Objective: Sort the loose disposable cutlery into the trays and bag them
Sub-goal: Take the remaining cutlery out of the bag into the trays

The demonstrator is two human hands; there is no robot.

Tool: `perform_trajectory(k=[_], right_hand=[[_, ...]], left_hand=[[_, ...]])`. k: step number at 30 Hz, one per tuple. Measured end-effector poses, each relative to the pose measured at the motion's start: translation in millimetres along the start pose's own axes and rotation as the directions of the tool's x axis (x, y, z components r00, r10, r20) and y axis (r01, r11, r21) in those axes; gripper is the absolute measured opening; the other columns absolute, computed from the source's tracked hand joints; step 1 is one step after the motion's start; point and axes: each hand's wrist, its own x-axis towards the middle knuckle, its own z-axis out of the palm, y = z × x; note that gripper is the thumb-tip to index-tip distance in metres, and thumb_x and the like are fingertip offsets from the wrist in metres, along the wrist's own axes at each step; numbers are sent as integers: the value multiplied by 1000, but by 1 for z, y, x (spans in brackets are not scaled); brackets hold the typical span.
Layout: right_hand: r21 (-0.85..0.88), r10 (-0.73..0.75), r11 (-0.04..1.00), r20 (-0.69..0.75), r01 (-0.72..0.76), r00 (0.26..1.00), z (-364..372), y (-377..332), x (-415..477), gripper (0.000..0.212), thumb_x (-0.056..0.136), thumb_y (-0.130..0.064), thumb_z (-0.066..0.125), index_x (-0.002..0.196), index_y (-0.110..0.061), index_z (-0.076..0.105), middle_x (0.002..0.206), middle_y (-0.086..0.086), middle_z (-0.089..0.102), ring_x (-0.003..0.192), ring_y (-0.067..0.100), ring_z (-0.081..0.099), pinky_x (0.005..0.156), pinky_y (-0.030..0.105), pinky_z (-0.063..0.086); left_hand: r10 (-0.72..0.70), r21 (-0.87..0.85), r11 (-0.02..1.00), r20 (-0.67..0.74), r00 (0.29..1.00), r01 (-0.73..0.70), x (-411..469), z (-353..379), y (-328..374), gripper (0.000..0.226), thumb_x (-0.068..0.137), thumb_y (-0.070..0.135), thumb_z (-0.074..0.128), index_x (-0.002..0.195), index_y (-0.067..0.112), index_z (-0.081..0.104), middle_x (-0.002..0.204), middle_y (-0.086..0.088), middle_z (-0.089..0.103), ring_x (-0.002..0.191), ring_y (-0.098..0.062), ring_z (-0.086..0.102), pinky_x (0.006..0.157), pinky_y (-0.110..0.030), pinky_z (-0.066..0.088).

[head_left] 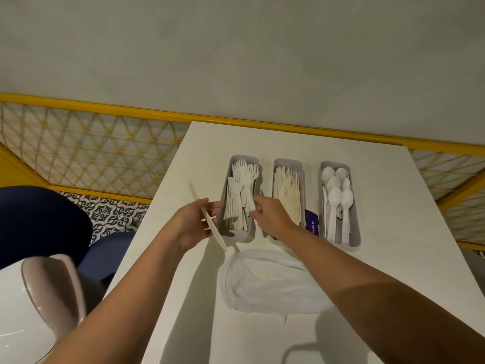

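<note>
Presently left hand (194, 224) pinches a knife (220, 239), axis far-near, knife tray (287, 161) rightward; right hand (273, 216) curled at forks (242, 179), hold indeterminate

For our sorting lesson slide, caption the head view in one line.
Left hand holds a cream utensil while right hand reaches the forks in the leftmost tray; white bag nearby.

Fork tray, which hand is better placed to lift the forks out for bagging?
Right. The right hand pinches the forks by their handles inside the fork tray, while the left hand is occupied holding a knife beside it.
</note>
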Motion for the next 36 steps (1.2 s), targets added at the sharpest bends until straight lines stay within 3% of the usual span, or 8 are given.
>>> perform_trajectory(k=[2, 4, 6, 18, 24, 28, 32, 36], right_hand=[[65, 99, 993, 33, -101, 995, 11, -7, 10, 8, 91, -4, 55, 93, -9, 59, 66, -8, 33, 79, 20, 45, 76, 36, 48], [95, 158, 982, 84, -166, 984, 23, -12, 22, 37, 90, 0, 54, 127, -1, 51, 73, -3, 42, 80, 22, 46, 75, 34, 48], [125, 201, 969, 111, -215, 973, 30, -16, 30, 46, 90, 6, 49, 135, -1, 43, 87, 9, 51, 72, 25, 51, 69, 33, 47], [109, 242, 963, 65, -248, 968, 35, -11, 39, 48, 88, 7, 44, 134, -7, 45, 125, 18, 55, 84, 25, 55, 81, 42, 53], [336, 168, 917, 164, -215, 972, 10, -21, 11, 19, 93, -7, 48, 105, -8, 62, 78, 7, 59, 58, 13, 53, 54, 23, 46], [400, 61, 897, 305, -186, 950, -3, -27, -15, 22, 96, -19, 50, 99, -4, 66, 74, 5, 59, 61, 12, 52, 52, 18, 42], [360, 25, 922, 317, -145, 948, -12, -18, -35, 20, 93, -21, 56, 81, -8, 65, 73, 3, 60, 57, 9, 46, 54, 24, 35], [292, 79, 944, 247, -152, 966, -27, 2, -38, 14, 90, -12, 59, 88, 1, 66, 59, -2, 43, 45, 0, 39, 44, 10, 30]], left_hand=[[59, 62, 997, -46, 997, -56, -1, -4, -1, 38, 100, 25, 36, 89, 6, 66, 70, -1, 37, 61, -13, 34, 59, -25, 33], [88, 83, 993, -62, 994, -82, 0, -7, -3, 37, 100, 26, 38, 90, 6, 67, 71, -1, 30, 60, -13, 30, 56, -24, 32], [105, 84, 991, -54, 993, -100, -1, -9, -3, 36, 101, 26, 38, 93, 4, 66, 71, -1, 28, 58, -14, 29, 49, -23, 35], [174, 178, 970, -27, 984, -166, -5, -12, -4, 22, 97, 5, 44, 113, -2, 58, 73, -5, 38, 55, -15, 38, 53, -22, 43], [250, 202, 951, -66, 966, -232, 2, 0, -10, 11, 92, 6, 54, 87, 4, 64, 50, 1, 52, 44, -12, 43, 49, -19, 45], [291, 183, 943, -55, 955, -277, 9, 11, -16, 11, 91, 6, 58, 82, 5, 64, 52, 1, 58, 49, -13, 48, 49, -18, 46], [287, 187, 943, -45, 957, -274, 18, 27, -24, 13, 87, 12, 64, 77, 5, 63, 54, -5, 56, 48, -17, 49, 56, -26, 47], [274, 254, 929, 17, 962, -269, 26, 46, -32, 14, 89, 15, 62, 88, 0, 62, 63, -8, 59, 49, -16, 54, 53, -24, 50]])
